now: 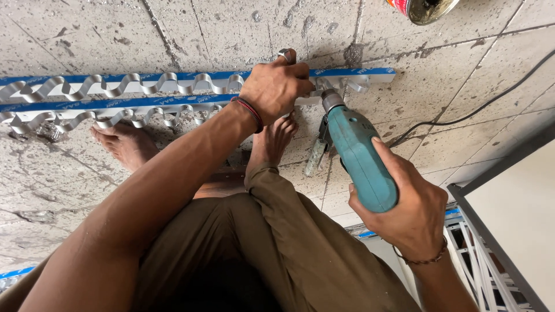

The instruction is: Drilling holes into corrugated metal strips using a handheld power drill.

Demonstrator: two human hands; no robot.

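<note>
The left hand [276, 88] sits just above the middle of the frame, palm down on a long metal strip [173, 85] that runs from the left edge toward the upper centre. Its fingers [300, 72] are curled together and pressed onto the strip's right part, holding it flat against the floor [87, 34]. The strip is silvery, bent into a wavy ribbon between straight rails covered in blue protective film. A second strip of the same kind [115, 112] lies just below the first and parallel to it.

The right hand [407, 211] is in the lower right of the frame, wrapped around the grip of a teal electric drill [358, 162]. Its fingers are closed tight around the handle, with the thumb laid along the drill's body. The drill points up and to the left, and its chuck [331, 99] meets the strip right beside the left hand; the bit itself is hidden there, so it probably touches the metal, though that cannot be seen for sure.

A black cable [480, 104] trails from the drill across the speckled concrete floor toward the right edge. Two bare feet [124, 144] rest on the floor below the strips, near the centre. A round tin [425, 8] shows at the top edge, right of centre. A white metal frame [491, 271] fills the lower right corner.
</note>
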